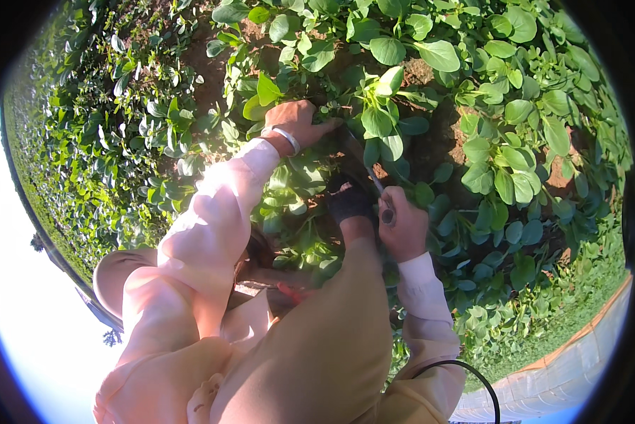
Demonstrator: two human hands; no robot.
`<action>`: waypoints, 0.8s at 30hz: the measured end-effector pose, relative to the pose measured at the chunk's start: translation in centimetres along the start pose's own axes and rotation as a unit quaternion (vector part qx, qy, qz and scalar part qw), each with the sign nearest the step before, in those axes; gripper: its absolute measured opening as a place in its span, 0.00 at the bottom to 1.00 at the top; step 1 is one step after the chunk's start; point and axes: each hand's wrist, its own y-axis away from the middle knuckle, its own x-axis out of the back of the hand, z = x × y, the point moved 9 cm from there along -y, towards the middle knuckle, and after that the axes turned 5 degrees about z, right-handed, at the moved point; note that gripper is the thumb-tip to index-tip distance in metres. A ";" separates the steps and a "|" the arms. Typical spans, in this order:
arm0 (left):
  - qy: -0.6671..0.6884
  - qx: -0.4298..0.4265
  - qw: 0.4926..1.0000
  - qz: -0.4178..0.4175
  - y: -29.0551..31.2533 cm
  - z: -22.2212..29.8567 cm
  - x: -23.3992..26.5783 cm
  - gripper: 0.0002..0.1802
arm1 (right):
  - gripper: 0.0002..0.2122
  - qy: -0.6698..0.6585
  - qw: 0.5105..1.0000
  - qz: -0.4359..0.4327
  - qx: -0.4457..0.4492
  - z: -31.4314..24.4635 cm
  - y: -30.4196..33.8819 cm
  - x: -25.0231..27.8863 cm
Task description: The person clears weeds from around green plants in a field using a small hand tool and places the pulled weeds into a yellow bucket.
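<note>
Biggest first: leafy green plants [501, 152] over brown soil, filling most of the frame from upper left to right edge. Brown trouser leg [317, 332], lower center, running up to a dark shoe [347, 199] at mid-frame.

Pale pink left sleeve [208, 215] comes up from lower left; right sleeve [425, 300] rises from lower right of center. Pale sheeting [565, 371] curves along the lower right rim. Black cable [476, 369] loops at bottom, right of center.

Left hand [300, 121], upper center: back of hand up, wrist toward lower left, thumb pointing right, in among leaves. Can't tell if that grip is closed on anything; fingers mostly hidden.

Right hand [404, 225], center right: forearm nearly vertical, grip closed around the handle of a thin-bladed tool [375, 179]. Tool is at frame center, handle butt toward camera, blade slanting up-left toward the left thumb.

White wristband [287, 140] on left wrist; any marking too small to read.
</note>
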 end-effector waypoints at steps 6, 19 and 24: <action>0.026 -0.015 0.999 0.040 -0.9 -0.8 -2.5 0.29 | 0.09 -0.037 0.999 0.008 -0.018 0.7 -0.4 -1.9; 0.070 -0.131 0.988 -0.028 0.1 2.2 -0.3 0.34 | 0.07 -0.050 0.997 0.022 -0.052 -0.1 -2.6 -3.7; -0.018 -0.104 0.993 0.051 1.6 1.8 -0.7 0.21 | 0.07 0.001 0.998 0.059 -0.015 -1.5 0.0 0.7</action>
